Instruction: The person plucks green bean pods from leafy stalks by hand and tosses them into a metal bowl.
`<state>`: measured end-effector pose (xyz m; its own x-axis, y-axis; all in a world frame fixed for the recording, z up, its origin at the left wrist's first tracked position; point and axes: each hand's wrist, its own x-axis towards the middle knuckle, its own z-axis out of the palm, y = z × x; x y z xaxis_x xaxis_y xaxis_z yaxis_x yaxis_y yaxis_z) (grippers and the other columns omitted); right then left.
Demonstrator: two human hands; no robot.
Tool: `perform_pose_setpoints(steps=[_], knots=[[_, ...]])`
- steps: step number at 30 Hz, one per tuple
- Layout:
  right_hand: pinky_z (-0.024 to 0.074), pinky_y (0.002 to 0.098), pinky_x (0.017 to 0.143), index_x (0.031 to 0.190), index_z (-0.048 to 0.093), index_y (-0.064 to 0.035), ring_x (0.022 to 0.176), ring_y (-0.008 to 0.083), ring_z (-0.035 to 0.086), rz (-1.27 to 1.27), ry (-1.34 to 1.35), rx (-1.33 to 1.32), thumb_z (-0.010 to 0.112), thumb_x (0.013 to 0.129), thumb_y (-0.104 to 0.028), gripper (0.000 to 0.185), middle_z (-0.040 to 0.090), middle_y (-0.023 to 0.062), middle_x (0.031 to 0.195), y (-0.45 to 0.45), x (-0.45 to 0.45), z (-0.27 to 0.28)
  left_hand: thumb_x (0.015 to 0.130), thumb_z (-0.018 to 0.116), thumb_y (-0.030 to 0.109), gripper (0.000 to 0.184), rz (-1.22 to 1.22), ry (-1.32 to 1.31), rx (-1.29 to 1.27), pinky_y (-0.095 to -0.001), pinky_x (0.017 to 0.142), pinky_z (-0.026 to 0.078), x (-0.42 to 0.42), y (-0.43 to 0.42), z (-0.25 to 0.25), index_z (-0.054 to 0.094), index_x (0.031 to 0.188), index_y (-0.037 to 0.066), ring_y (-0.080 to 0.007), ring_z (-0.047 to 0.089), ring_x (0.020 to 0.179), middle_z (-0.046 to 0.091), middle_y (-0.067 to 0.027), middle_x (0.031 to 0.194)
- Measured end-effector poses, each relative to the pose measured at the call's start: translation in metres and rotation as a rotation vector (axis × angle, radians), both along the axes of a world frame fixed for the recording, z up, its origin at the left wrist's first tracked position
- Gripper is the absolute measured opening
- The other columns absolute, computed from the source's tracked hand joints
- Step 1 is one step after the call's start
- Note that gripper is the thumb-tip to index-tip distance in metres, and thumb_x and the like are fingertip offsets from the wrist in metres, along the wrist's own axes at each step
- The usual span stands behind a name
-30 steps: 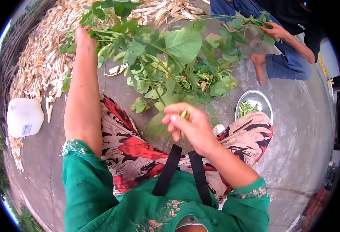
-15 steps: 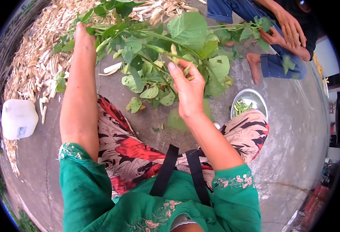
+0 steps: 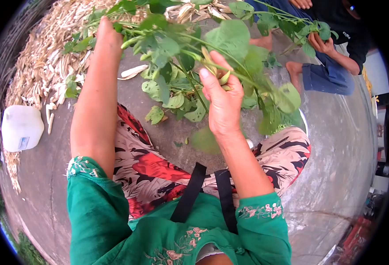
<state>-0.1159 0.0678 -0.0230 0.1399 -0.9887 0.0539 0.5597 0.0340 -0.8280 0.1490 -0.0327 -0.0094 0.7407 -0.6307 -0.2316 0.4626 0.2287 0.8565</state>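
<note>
A leafy bean plant (image 3: 227, 39) with holes in its leaves and green pods stretches across the upper middle. My left hand (image 3: 107, 32), at the upper left, is closed around its stems; leaves partly hide the fingers. My right hand (image 3: 225, 99) is closed on several green bean pods (image 3: 224, 78), some lying in the curled fingers, with thumb and forefinger at a pod by the stem. Leaves hang over a metal bowl (image 3: 305, 120) beside my right knee and hide most of it. More leaves (image 3: 174, 102) lie on the ground below the plant.
Dry corn husks (image 3: 39, 66) are heaped at the left, with a white plastic jug (image 3: 22, 128) beside them. Across from me, a person's hand (image 3: 321, 44) holds another leafy stem. That person's bare foot (image 3: 293, 73) rests on the concrete floor (image 3: 335, 145).
My right hand has shifted slightly, and the plant's leaves have swung right, covering the bowl. The other person's upper hand has moved up and away. The view has tilted a little.
</note>
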Motion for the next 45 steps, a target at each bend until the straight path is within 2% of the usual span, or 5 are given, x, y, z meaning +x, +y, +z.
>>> perform_pose_setpoints(steps=[11,19,23,37,45], knots=[[0.039,0.0304,0.057,0.072,0.056,0.0013,0.058,0.0193,0.048,0.036,1.02,-0.511,0.056,0.083,-0.021,0.025,0.05,0.0112,0.065,0.016,-0.013,-0.008,0.089,0.041,0.028,0.03,0.176,-0.023,-0.047,-0.0401,0.062,0.047,0.017,-0.01,0.006,0.041,0.106,0.003,-0.0217,0.049,0.066,0.048,-0.0124,0.093],[0.0379,0.0322,0.052,0.064,0.047,0.0003,0.054,0.0195,0.048,0.451,0.661,-0.606,0.052,0.085,-0.017,0.028,0.046,0.0115,0.063,0.093,-0.009,0.03,0.088,0.046,0.032,0.031,0.478,-0.06,0.194,-0.0368,0.06,0.048,0.055,-0.022,-0.007,0.049,0.1,0.003,-0.0184,0.051,0.062,0.052,-0.011,0.078],[0.0417,0.0257,0.056,0.073,0.051,-0.0041,0.059,0.0127,0.051,0.637,0.172,0.19,0.046,0.09,-0.026,0.028,0.054,0.0051,0.068,0.084,0.002,0.002,0.086,0.049,0.033,0.034,0.398,-0.083,0.068,-0.0379,0.06,0.047,0.051,-0.02,-0.005,0.049,0.102,0.003,-0.0192,0.051,0.065,0.053,-0.0111,0.081],[0.0432,0.0274,0.068,0.085,0.054,-0.0124,0.069,0.0108,0.049,0.268,-0.556,0.461,0.07,0.074,-0.027,0.024,0.054,0.0005,0.078,0.004,0.064,-0.036,0.081,0.057,0.037,0.044,0.193,-0.009,-0.083,-0.0386,0.059,0.047,-0.016,-0.027,0.002,0.051,0.108,0.003,-0.021,0.054,0.071,0.056,-0.0104,0.087],[0.0422,0.0242,0.057,0.085,0.055,-0.0109,0.067,0.0091,0.05,0.235,-0.211,0.423,0.065,0.077,-0.027,0.021,0.057,0.0005,0.077,-0.002,0.053,-0.028,0.081,0.058,0.033,0.034,0.157,-0.01,-0.092,-0.034,0.048,0.047,-0.023,-0.034,0.002,0.053,0.097,0.004,-0.0193,0.051,0.056,0.053,-0.0087,0.074]])
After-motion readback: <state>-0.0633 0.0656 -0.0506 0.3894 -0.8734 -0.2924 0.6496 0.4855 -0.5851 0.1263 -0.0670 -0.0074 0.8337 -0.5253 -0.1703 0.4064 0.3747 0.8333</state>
